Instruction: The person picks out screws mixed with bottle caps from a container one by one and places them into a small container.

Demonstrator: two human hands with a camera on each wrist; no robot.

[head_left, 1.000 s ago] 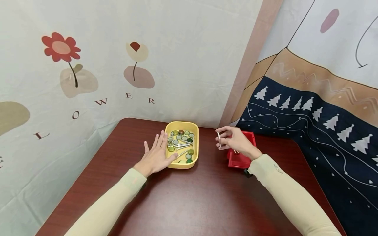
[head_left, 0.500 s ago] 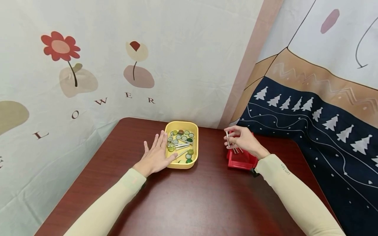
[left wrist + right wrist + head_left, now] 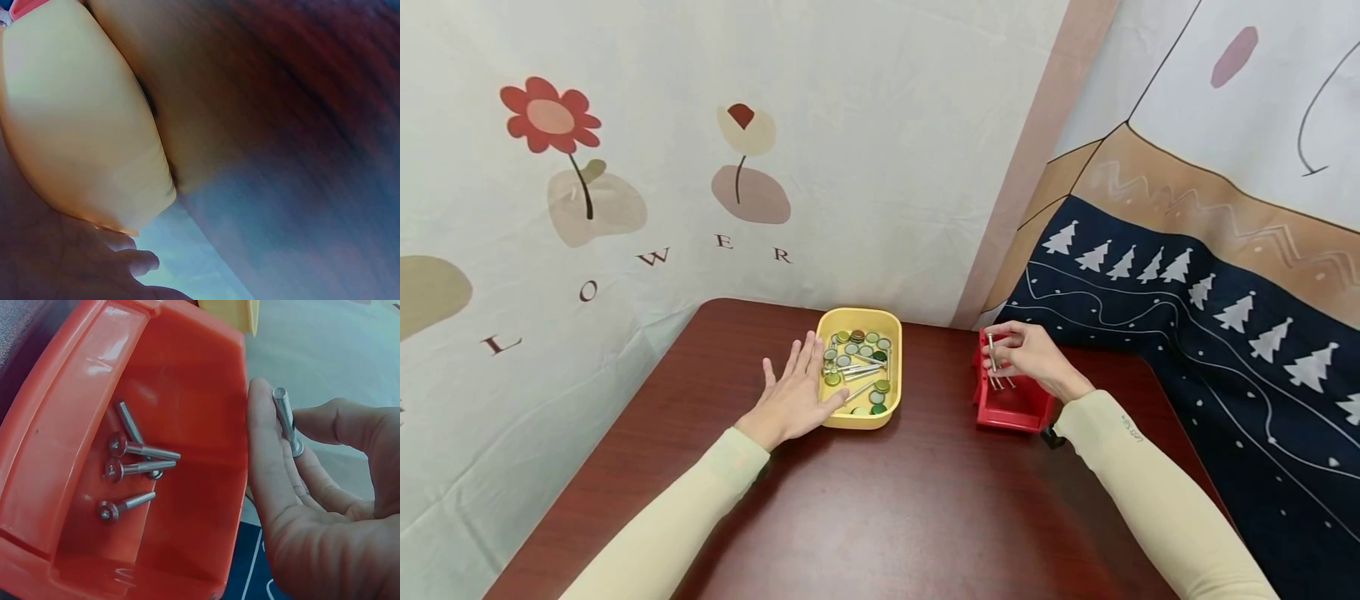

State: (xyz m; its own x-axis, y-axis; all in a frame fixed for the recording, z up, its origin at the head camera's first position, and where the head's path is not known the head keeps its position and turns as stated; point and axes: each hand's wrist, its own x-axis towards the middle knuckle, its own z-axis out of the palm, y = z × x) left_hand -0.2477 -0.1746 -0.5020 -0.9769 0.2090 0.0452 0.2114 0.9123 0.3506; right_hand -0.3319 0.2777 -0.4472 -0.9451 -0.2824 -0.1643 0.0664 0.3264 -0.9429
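My right hand (image 3: pixel 1037 360) pinches a silver bolt (image 3: pixel 284 415) between thumb and fingers, over the red bin (image 3: pixel 1011 418). In the right wrist view the bolt stands nearly upright just beside the bin's wall, head down. Several similar bolts (image 3: pixel 150 450) lie on the bin's floor. My left hand (image 3: pixel 792 402) lies with straight, spread fingers against the left side of the yellow box (image 3: pixel 859 422). Inside that box are bottle caps (image 3: pixel 845 351), mostly green and silvery with one brown, and several long bolts (image 3: pixel 862 371). The left wrist view shows mainly the box's outer wall (image 3: pixel 87 112).
Both containers stand on a dark reddish-brown table (image 3: pixel 880 508), the bin right of the box with a gap between. Behind the table hangs a pale cloth (image 3: pixel 880 150) with flower prints; a navy cloth (image 3: pixel 1150 317) with white trees hangs at the right.
My right hand has moved to the right with the pinched bolt, from left of the red bin to over it. My left hand stays in place on the yellow box.
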